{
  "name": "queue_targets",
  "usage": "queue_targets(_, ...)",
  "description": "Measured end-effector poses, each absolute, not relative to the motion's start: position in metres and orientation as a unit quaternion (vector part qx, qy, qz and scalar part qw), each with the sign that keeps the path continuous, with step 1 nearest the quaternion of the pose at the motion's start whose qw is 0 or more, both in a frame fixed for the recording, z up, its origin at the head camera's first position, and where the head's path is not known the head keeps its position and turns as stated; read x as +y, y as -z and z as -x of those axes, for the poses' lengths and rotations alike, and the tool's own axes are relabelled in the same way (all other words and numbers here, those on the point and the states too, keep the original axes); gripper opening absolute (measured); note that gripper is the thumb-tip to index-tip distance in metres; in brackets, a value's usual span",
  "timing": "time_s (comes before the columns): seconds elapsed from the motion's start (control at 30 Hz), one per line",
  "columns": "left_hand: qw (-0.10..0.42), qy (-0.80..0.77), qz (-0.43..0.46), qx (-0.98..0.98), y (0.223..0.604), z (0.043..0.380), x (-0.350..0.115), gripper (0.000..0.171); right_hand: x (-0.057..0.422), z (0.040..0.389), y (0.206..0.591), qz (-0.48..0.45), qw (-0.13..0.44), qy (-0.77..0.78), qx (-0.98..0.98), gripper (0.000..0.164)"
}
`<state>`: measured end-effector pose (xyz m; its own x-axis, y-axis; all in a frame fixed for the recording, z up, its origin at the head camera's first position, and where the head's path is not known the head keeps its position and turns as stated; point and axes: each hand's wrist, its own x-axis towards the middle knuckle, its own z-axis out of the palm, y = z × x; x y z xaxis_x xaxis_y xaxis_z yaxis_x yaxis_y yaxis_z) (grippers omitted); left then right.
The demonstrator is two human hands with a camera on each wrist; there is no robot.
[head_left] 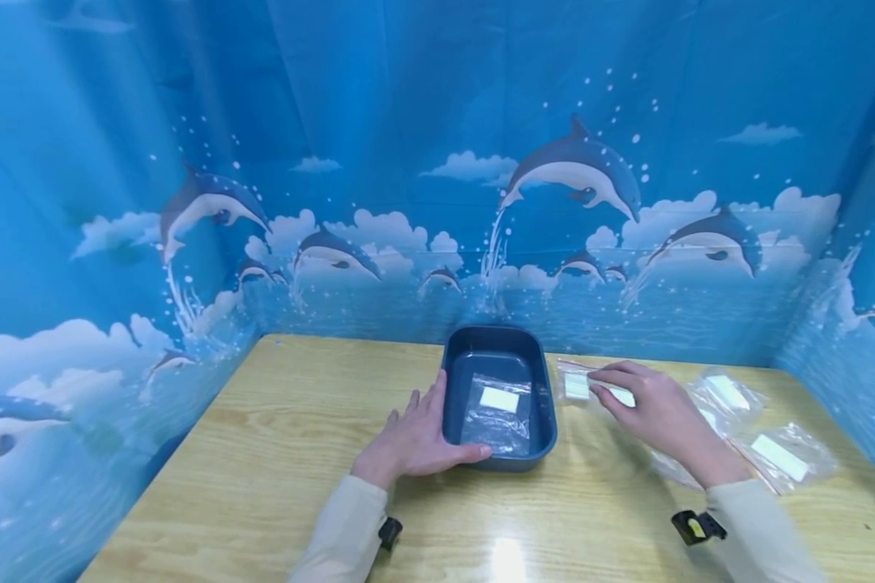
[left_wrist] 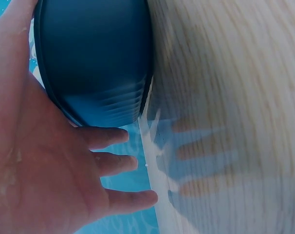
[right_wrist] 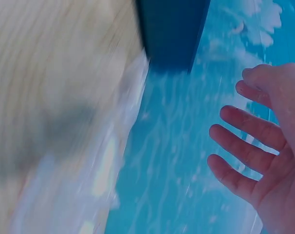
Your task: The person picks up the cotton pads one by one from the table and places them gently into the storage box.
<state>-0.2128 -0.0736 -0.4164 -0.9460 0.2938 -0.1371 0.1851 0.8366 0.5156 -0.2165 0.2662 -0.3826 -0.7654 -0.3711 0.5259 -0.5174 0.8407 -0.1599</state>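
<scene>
A dark blue rectangular tub [head_left: 499,465] stands on the table. Inside it lies a clear zip bag [head_left: 497,441] with a white rectangular piece [head_left: 499,399]. My left hand [head_left: 424,437] rests against the tub's near left side, thumb at the front rim and fingers stretched along the wall; the left wrist view shows these fingers [left_wrist: 113,163] straight. Right of the tub, my right hand [head_left: 652,409] pinches a small clear bag [head_left: 577,387] with white inside between thumb and forefinger. In the right wrist view the other fingers [right_wrist: 247,148] of this hand are spread and slightly bent.
More clear bags with white pieces lie at the table's right, including one at the back [head_left: 729,393] and one nearer the right edge [head_left: 782,457]. The wooden table [head_left: 299,453] extends left of the tub. A blue dolphin-print curtain [head_left: 408,162] closes off the back and sides.
</scene>
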Motion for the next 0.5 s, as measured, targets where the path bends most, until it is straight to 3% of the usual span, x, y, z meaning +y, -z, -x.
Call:
queue_targets(0.4,0.107,-0.26,-0.125,0.952,0.416,0.213,-0.073,0.133,0.347,0.203,0.402,-0.194,0.239,-0.146,-0.94,0.022)
queue_targets(0.5,0.107,-0.256,-0.125,0.952,0.417,0.213,-0.073,0.133,0.363,0.199,0.408,-0.186,0.213,-0.141,-0.949,0.023)
